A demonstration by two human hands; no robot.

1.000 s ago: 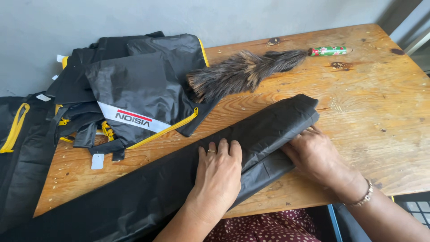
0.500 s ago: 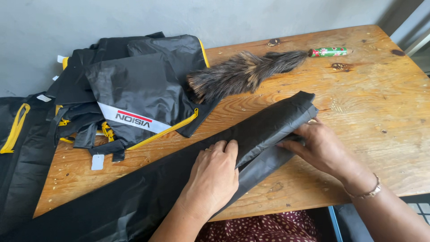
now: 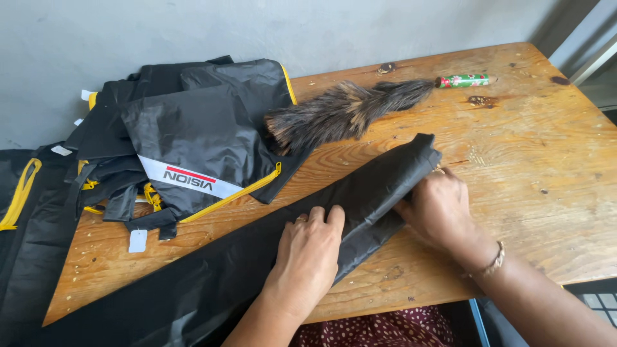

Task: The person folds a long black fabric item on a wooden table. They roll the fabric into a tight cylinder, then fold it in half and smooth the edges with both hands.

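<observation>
At the table's near edge, left hand (image 3: 307, 257) presses flat, fingers spread, on the long black fabric strip (image 3: 212, 283); right hand (image 3: 438, 209) pinches its folded end below the feather duster (image 3: 347, 112). Mid-fold, apparently; next move likely needs the crease held flat and edges aligned.

Labels and tags on the black bags

A white rectangular band (image 3: 187, 177) with red and dark print is seen on the folded black bag (image 3: 199, 138) at ten o'clock. A small white hang tag (image 3: 137, 241) is laid on the wooden table (image 3: 540, 160) at eight o'clock. Small white sewn tabs (image 3: 62, 150) are seen at nine o'clock.
</observation>
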